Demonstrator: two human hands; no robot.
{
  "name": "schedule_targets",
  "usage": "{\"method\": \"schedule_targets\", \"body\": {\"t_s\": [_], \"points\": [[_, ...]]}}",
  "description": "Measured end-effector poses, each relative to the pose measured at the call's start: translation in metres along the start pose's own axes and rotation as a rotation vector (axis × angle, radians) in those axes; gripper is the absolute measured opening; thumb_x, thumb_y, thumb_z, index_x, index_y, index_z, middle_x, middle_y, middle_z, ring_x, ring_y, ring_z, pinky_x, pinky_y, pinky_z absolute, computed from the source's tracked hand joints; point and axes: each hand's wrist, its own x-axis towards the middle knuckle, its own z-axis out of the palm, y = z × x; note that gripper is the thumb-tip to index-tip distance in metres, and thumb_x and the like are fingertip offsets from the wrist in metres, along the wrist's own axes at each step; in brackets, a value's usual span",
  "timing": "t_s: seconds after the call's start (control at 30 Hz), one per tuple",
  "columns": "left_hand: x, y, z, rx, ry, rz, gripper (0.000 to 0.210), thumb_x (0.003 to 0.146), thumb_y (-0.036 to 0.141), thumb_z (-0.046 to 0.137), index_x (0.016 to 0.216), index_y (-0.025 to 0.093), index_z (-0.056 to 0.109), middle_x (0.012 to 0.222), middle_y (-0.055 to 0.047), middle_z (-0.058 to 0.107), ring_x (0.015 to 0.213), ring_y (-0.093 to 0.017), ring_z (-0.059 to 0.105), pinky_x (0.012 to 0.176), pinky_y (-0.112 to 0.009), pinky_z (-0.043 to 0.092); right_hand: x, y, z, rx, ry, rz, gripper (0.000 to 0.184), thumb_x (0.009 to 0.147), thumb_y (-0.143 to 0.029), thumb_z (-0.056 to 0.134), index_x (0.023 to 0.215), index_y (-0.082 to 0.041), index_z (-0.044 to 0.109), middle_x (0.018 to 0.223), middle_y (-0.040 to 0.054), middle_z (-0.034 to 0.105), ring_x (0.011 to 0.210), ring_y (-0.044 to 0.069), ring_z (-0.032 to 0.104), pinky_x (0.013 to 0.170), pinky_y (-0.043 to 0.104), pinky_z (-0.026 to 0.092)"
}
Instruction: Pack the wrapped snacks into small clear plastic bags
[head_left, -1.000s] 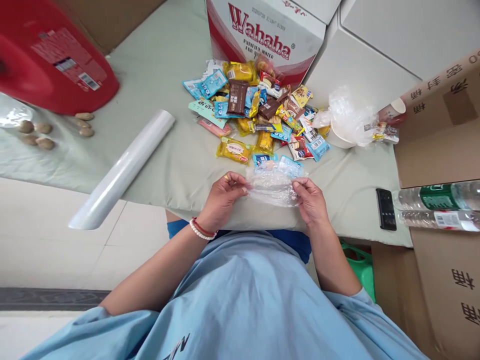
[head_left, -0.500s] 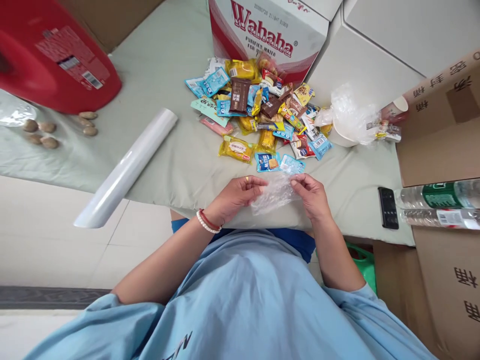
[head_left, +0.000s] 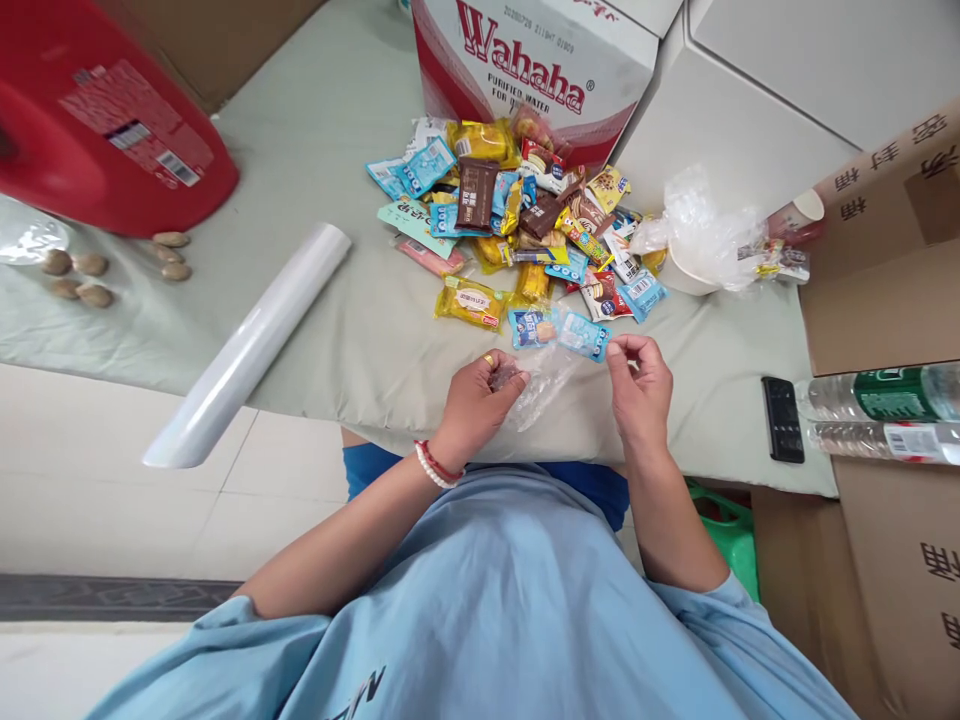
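A crumpled clear plastic bag [head_left: 546, 388] is pinched in my left hand [head_left: 480, 402], its thin film spreading to the right over the cloth. My right hand [head_left: 643, 392] is closed with thumb and fingertips together, beside the corner of a light blue snack packet [head_left: 585, 335]. Whether anything thin is between those fingertips is too small to make out. Just beyond the bag lies a darker blue packet [head_left: 532, 328], partly under the film. A yellow wrapped cake [head_left: 472, 303] rests to its left, at the front of a heap of mixed snacks [head_left: 525, 215].
A roll of plastic film [head_left: 251, 345] lies diagonally at left, overhanging the edge. Behind the heap stands a Wahaha carton [head_left: 532, 70]. A white bowl [head_left: 686, 270] with clear plastic, a black phone [head_left: 783, 420] and bottles [head_left: 885, 395] are at right; a red jug [head_left: 112, 120] is far left.
My right hand has moved right, away from the bag. My left hand has turned inward, keeping the bag, which now trails from its fingers.
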Motion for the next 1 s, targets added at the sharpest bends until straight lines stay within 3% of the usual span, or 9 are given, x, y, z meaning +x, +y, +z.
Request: {"method": "schedule_targets", "body": {"t_s": [0.07,0.17,0.27,0.4,0.5,0.67,0.8,0.87,1.0], "points": [[-0.004,0.001,0.007,0.078,0.049,0.076,0.019,0.083,0.039,0.069,0.084,0.02,0.064,0.075,0.002,0.062,0.068,-0.014,0.052,0.067,-0.028,0.041,-0.007,-0.006,0.006,0.101,-0.115,0.103,0.038,0.096,-0.06,0.064,0.1,-0.023,0.069,0.091,0.0029,0.067,0.082,0.017,0.06,0.073,0.03,0.051],[-0.009,0.003,0.015,0.099,0.007,0.157,0.02,0.082,0.039,0.072,0.087,0.021,0.065,0.083,0.0,0.066,0.075,-0.016,0.056,0.071,-0.029,0.043,-0.015,-0.011,0.022,0.219,-0.303,0.183,0.039,0.089,-0.061,0.072,0.095,-0.023,0.067,0.09,0.0014,0.068,0.08,0.016,0.059,0.072,0.029,0.049],[-0.009,0.003,0.016,-0.034,-0.015,0.081,0.025,0.088,0.046,0.066,0.086,0.021,0.064,0.079,0.001,0.063,0.073,-0.016,0.054,0.068,-0.028,0.042,-0.017,-0.011,0.036,0.244,-0.347,0.171,0.035,0.085,-0.055,0.077,0.086,-0.022,0.066,0.081,-0.0013,0.065,0.074,0.014,0.055,0.072,0.027,0.047],[-0.003,-0.005,0.011,-0.157,0.112,0.007,0.032,0.094,0.046,0.06,0.074,0.02,0.062,0.069,0.002,0.056,0.068,-0.014,0.05,0.067,-0.027,0.04,-0.014,-0.011,0.034,0.284,-0.418,0.18,0.036,0.083,-0.056,0.079,0.083,-0.022,0.067,0.077,-0.0019,0.062,0.072,0.014,0.053,0.068,0.027,0.045],[0.002,-0.012,0.006,-0.33,0.2,-0.06,0.033,0.094,0.048,0.061,0.076,0.02,0.064,0.073,0.0,0.06,0.072,-0.015,0.053,0.068,-0.027,0.043,-0.008,-0.007,0.016,0.35,-0.386,0.222,0.035,0.08,-0.054,0.084,0.082,-0.023,0.068,0.078,-0.002,0.063,0.072,0.014,0.054,0.071,0.027,0.046],[0.008,-0.015,-0.005,-0.514,0.322,-0.143,0.035,0.095,0.05,0.059,0.074,0.022,0.062,0.07,0.0,0.06,0.065,-0.015,0.054,0.062,-0.027,0.044,0.003,0.007,-0.034,0.394,-0.284,0.392,0.039,0.071,-0.053,0.091,0.079,-0.024,0.066,0.075,-0.0032,0.059,0.065,0.012,0.052,0.064,0.026,0.047],[0.009,-0.015,-0.016,-0.51,0.283,-0.114,0.035,0.095,0.046,0.061,0.071,0.021,0.063,0.066,0.0,0.061,0.063,-0.015,0.054,0.06,-0.027,0.043,0.014,0.029,-0.071,0.268,-0.301,0.44,0.038,0.071,-0.052,0.089,0.08,-0.023,0.068,0.077,-0.0021,0.061,0.067,0.013,0.053,0.065,0.027,0.048],[0.009,-0.017,-0.021,-0.483,0.238,-0.13,0.034,0.092,0.048,0.065,0.072,0.021,0.064,0.067,-0.001,0.063,0.062,-0.014,0.054,0.059,-0.026,0.042,0.02,0.038,-0.081,0.104,-0.29,0.408,0.033,0.073,-0.05,0.086,0.082,-0.022,0.07,0.078,-0.0009,0.063,0.07,0.014,0.054,0.067,0.029,0.048],[0.005,-0.019,-0.024,-0.419,0.212,-0.161,0.035,0.084,0.052,0.076,0.075,0.02,0.067,0.072,-0.001,0.069,0.064,-0.013,0.056,0.062,-0.025,0.043,0.029,0.032,-0.074,-0.252,-0.043,0.162,0.024,0.079,-0.043,0.078,0.089,-0.021,0.073,0.088,0.0031,0.069,0.078,0.018,0.059,0.073,0.033,0.049]]}}
